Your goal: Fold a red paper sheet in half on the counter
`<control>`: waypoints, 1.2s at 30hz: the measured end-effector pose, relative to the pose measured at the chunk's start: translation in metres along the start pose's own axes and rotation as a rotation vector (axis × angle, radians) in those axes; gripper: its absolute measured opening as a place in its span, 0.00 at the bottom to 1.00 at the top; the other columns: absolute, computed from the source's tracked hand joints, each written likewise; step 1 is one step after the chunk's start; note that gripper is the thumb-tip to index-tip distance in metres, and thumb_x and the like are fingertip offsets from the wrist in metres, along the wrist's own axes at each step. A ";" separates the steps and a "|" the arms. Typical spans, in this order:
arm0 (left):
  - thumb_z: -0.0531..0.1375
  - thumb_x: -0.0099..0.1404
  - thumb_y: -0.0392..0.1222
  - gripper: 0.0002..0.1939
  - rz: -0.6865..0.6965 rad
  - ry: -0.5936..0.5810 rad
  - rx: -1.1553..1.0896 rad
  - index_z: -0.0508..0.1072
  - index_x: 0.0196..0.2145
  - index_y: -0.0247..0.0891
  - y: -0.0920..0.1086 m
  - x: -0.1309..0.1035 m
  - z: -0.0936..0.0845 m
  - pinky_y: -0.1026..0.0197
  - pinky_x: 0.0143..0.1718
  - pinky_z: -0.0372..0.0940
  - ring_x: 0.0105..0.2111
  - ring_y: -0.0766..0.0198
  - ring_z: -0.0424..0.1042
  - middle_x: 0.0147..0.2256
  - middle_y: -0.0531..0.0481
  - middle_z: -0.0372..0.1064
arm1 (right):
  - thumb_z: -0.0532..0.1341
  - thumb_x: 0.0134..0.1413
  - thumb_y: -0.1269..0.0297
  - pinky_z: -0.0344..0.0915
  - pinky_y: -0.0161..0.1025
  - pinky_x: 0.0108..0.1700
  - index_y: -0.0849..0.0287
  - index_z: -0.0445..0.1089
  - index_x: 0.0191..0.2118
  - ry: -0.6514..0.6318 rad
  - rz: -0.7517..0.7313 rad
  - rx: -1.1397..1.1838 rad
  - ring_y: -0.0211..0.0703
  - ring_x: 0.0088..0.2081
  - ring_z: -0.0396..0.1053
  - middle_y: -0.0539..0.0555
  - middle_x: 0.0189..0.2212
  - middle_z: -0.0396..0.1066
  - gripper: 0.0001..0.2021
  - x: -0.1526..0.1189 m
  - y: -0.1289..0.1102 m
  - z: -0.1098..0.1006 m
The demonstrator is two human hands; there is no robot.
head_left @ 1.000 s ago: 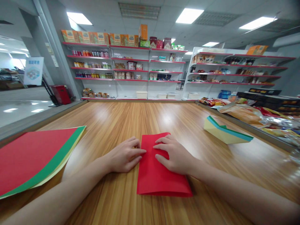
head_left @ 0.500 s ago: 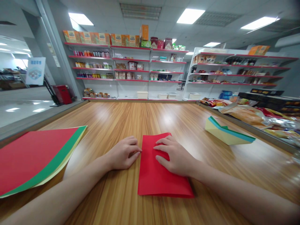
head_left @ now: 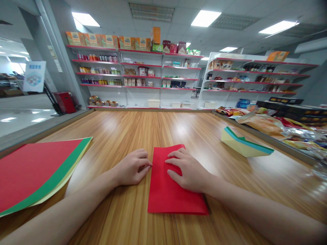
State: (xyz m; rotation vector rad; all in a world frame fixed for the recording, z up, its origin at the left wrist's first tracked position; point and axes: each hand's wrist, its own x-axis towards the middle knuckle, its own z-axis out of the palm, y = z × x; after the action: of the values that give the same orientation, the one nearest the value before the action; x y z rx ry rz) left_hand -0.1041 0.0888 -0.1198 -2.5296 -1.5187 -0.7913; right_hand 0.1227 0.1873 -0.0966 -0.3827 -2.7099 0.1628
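A folded sheet of red paper [head_left: 163, 195] lies on the wooden table in front of me, its fold running lengthwise. At its left edge, the thumb and forefinger of my left hand [head_left: 134, 167] are pinched together on the paper's rim. My right hand [head_left: 189, 172] rests palm down on the paper's right half, fingers spread and pointing left. The right edge of the paper is partly covered by that hand.
To the left lies a stack of coloured sheets [head_left: 38, 170], red on top, green and yellow beneath. A folded paper boat [head_left: 242, 144] stands at the right. Snack packets [head_left: 265, 124] line the table's right border [head_left: 255, 143]. Stocked shelves [head_left: 143, 87] stand behind.
The whole view has shifted slightly, so things appear a little further left. Both hands keep the same pose on the red paper.
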 end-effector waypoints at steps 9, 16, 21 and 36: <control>0.52 0.64 0.34 0.11 0.000 -0.014 -0.004 0.75 0.33 0.34 0.001 0.001 0.000 0.59 0.32 0.59 0.31 0.60 0.61 0.28 0.47 0.61 | 0.56 0.56 0.64 0.60 0.48 0.50 0.59 0.73 0.45 -0.002 0.004 -0.001 0.50 0.45 0.63 0.58 0.41 0.70 0.13 0.000 -0.001 0.000; 0.53 0.63 0.34 0.10 0.020 -0.008 -0.019 0.74 0.33 0.34 0.001 0.000 -0.001 0.59 0.32 0.58 0.31 0.61 0.61 0.28 0.47 0.61 | 0.56 0.57 0.63 0.60 0.47 0.50 0.59 0.72 0.46 -0.003 0.001 -0.001 0.49 0.46 0.63 0.58 0.42 0.69 0.14 0.000 0.000 0.000; 0.53 0.64 0.34 0.10 0.050 -0.021 -0.053 0.75 0.37 0.36 0.001 -0.001 -0.002 0.59 0.33 0.59 0.31 0.61 0.62 0.29 0.47 0.63 | 0.56 0.57 0.64 0.61 0.48 0.50 0.59 0.73 0.45 0.001 -0.005 -0.001 0.50 0.46 0.63 0.58 0.42 0.69 0.13 0.000 -0.001 0.000; 0.55 0.63 0.38 0.09 0.129 -0.177 -0.068 0.76 0.35 0.37 0.015 0.005 -0.008 0.58 0.36 0.59 0.32 0.60 0.65 0.30 0.46 0.67 | 0.56 0.59 0.62 0.61 0.48 0.53 0.57 0.73 0.46 -0.049 -0.072 -0.061 0.50 0.48 0.64 0.58 0.46 0.69 0.13 0.002 0.007 -0.003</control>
State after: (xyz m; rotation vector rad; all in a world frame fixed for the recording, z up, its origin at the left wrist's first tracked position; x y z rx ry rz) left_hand -0.0926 0.0824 -0.1074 -2.7805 -1.3784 -0.6264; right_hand 0.1236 0.1947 -0.0942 -0.3021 -2.7769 0.0709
